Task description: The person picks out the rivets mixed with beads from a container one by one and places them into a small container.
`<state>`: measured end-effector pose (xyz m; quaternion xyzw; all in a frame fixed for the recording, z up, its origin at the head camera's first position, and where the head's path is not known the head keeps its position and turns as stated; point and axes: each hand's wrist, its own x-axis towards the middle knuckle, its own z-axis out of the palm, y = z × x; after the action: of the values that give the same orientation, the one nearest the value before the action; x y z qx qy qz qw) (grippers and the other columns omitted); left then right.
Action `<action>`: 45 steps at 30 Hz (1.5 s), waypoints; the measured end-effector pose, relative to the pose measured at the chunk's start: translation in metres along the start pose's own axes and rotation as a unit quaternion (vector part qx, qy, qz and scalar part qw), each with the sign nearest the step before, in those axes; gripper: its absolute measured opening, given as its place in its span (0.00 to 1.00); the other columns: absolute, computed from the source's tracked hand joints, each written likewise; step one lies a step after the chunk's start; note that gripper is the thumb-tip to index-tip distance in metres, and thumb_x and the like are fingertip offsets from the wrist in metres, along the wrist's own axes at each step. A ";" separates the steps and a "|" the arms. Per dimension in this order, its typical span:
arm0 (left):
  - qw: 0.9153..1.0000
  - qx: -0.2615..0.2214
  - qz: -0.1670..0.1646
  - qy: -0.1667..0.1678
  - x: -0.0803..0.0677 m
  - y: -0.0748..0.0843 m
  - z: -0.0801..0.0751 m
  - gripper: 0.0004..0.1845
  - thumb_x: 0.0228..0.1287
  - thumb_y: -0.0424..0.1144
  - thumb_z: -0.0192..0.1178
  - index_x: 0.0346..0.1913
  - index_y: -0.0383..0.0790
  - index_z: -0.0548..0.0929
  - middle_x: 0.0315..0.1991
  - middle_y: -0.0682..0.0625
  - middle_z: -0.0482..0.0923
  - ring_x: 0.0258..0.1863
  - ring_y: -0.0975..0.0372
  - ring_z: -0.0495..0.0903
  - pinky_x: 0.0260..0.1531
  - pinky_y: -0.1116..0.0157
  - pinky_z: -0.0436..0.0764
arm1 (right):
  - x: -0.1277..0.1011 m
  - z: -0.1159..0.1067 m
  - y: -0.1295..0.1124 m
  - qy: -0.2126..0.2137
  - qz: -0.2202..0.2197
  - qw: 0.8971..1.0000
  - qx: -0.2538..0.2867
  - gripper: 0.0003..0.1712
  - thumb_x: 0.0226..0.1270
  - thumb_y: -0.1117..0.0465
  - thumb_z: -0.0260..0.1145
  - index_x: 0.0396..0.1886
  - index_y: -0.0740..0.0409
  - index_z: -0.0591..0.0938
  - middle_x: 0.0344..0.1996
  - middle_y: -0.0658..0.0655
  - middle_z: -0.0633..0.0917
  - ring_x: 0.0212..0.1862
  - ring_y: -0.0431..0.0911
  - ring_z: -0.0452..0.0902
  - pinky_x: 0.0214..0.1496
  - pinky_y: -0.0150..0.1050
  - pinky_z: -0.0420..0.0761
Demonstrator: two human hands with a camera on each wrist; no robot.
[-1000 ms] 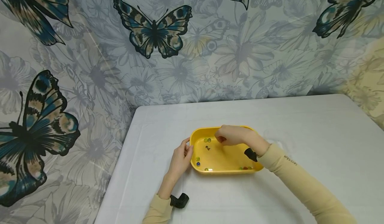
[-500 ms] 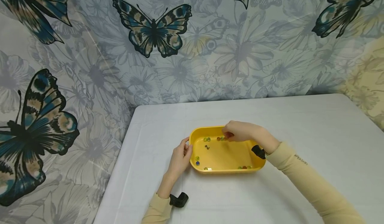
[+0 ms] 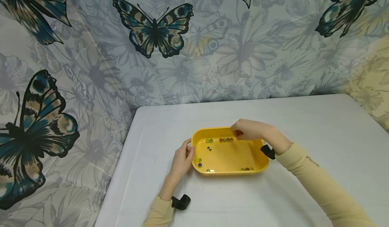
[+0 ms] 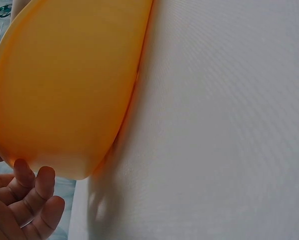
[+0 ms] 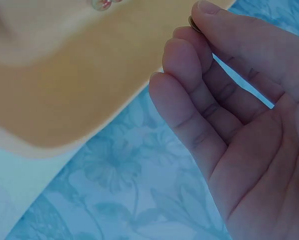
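A yellow tray (image 3: 226, 157) stands on the table with small glass marbles inside. Several marbles (image 3: 226, 140) form a short row along its far side, just left of my right hand (image 3: 250, 129). That hand is over the far right rim; in the right wrist view its thumb and finger pinch a small glassy marble (image 5: 193, 23), mostly hidden. My left hand (image 3: 182, 157) grips the tray's left end; the left wrist view shows its curled fingers (image 4: 45, 182) against the outer wall.
Other marbles lie in the tray: a pair (image 3: 209, 141) at the far left, a blue marble (image 3: 200, 165) near the left end, more marbles (image 3: 247, 169) at the near right. Small dark bits (image 3: 209, 149) lie left of centre. A white cloth covers the table (image 3: 164, 119).
My right hand has moved right and slightly back along the tray's far side, uncovering the row of marbles, where another marble now shows at the right end. My left hand stays at the tray's end.
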<state>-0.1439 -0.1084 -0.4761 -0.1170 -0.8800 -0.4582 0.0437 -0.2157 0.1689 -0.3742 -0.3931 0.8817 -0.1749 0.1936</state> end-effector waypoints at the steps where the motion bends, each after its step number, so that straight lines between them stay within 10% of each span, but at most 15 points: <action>1: 1.000 0.000 0.000 0.000 0.000 0.000 0.000 0.20 0.70 0.38 0.49 0.61 0.33 0.69 0.24 0.56 0.71 0.23 0.67 0.71 0.24 0.71 0.74 | -0.001 -0.001 0.001 0.002 0.000 1.000 0.000 0.12 0.57 0.74 0.63 0.20 0.58 0.73 0.17 0.48 0.66 0.23 0.38 0.61 0.29 0.33 0.64; 45: 1.000 -0.007 0.002 0.001 0.000 -0.001 0.000 0.20 0.69 0.36 0.49 0.61 0.32 0.69 0.24 0.55 0.70 0.22 0.66 0.70 0.23 0.71 0.73 | -0.066 -0.008 0.030 0.075 0.034 0.996 0.026 0.11 0.57 0.73 0.63 0.22 0.56 0.74 0.17 0.46 0.69 0.21 0.38 0.62 0.24 0.31 0.67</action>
<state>-0.1440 -0.1087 -0.4774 -0.1182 -0.8765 -0.4646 0.0445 -0.1978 0.2393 -0.3680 -0.3438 0.9015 -0.2204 0.1431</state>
